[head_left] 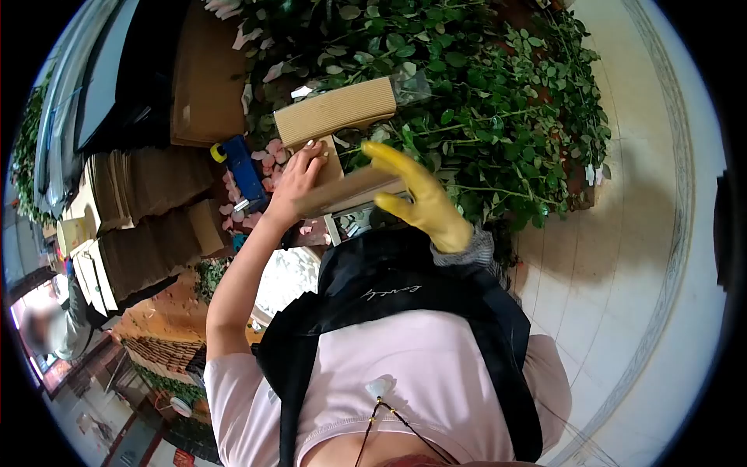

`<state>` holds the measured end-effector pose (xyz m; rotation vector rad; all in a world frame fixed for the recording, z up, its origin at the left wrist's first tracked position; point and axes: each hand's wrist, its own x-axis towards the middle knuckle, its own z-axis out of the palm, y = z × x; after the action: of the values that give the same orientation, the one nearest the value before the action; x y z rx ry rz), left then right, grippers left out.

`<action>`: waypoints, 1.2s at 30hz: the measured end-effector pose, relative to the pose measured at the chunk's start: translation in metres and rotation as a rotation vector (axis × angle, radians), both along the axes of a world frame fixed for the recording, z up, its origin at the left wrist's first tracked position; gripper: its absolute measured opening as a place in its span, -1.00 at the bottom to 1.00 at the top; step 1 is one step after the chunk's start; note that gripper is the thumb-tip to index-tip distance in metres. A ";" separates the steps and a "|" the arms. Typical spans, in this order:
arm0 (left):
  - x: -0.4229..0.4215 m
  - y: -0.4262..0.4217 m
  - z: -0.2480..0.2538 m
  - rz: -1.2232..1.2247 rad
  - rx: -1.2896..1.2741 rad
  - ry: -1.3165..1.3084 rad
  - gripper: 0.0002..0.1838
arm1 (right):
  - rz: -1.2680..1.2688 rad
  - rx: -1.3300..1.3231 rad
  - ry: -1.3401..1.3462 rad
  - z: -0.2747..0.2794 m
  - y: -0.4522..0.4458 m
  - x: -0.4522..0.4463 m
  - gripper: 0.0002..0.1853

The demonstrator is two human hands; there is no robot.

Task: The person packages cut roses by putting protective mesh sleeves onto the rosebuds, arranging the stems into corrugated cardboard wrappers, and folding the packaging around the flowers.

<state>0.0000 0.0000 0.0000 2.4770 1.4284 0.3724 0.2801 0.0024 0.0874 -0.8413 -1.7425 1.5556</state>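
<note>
My left hand (299,177) is bare, its fingers stretched forward onto a piece of brown cardboard (331,162). Between my hands lies a brown cardboard strip (350,191), smeared by motion; its left end is close to my left wrist. My right hand (424,204) wears a yellow glove and hovers at the strip's right end, thumb and fingers apart. Just beyond my left fingertips is a bundle wrapped in corrugated cardboard (334,111), with clear plastic (411,87) at its right end. Leafy green stems (482,117) spread beyond and to the right.
Left of my left hand are a blue tool with a yellow end (247,170) and pink petals (272,156). Stacked cardboard sheets (156,183) stand further left. A white-filled round container (289,280) sits near my left forearm. Another person (74,319) is at far left.
</note>
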 end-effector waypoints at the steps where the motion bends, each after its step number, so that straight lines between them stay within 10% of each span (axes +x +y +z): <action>1: 0.003 -0.001 0.009 0.014 -0.043 -0.030 -0.30 | -0.059 0.355 -0.243 0.000 0.009 -0.008 -0.18; 3: 0.014 0.006 0.016 0.036 -0.040 -0.085 -0.34 | -0.017 0.901 -0.826 0.004 0.021 -0.018 -0.20; 5: 0.012 0.000 0.027 0.042 -0.071 -0.070 -0.30 | 0.246 0.641 -0.976 0.008 0.016 -0.033 -0.38; 7: 0.010 -0.001 0.022 0.036 -0.047 -0.028 -0.21 | 0.110 0.756 -0.691 0.006 0.000 -0.030 -0.82; 11: 0.003 0.008 0.020 -0.024 0.018 -0.048 -0.36 | 0.121 0.514 -0.810 0.014 0.016 -0.046 -0.80; 15: -0.011 0.031 0.056 0.280 -0.743 -0.529 -0.35 | 0.002 0.267 -0.800 -0.039 0.069 -0.057 -0.75; 19: 0.004 -0.002 0.049 -0.070 -0.123 0.200 -0.16 | 0.167 0.013 -0.975 -0.037 0.090 -0.069 -0.62; 25: 0.011 0.004 0.056 0.009 -0.279 0.208 -0.13 | 0.143 0.809 -0.595 -0.007 0.124 -0.090 -0.30; 28: 0.008 0.012 0.050 0.005 -0.294 0.022 -0.20 | 0.270 0.723 -1.027 -0.001 0.173 -0.103 -0.21; 33: 0.008 -0.001 0.038 0.078 -0.356 -0.077 -0.21 | 0.392 1.100 -1.009 -0.027 0.100 -0.083 -0.83; 36: 0.016 -0.032 0.021 0.304 -0.122 -0.284 -0.22 | 0.328 1.055 -1.188 -0.054 0.034 -0.084 -0.83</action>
<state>0.0157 -0.0318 0.0206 2.0171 1.6475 0.6462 0.1964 0.0361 0.0330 -0.9375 -3.1342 -0.0915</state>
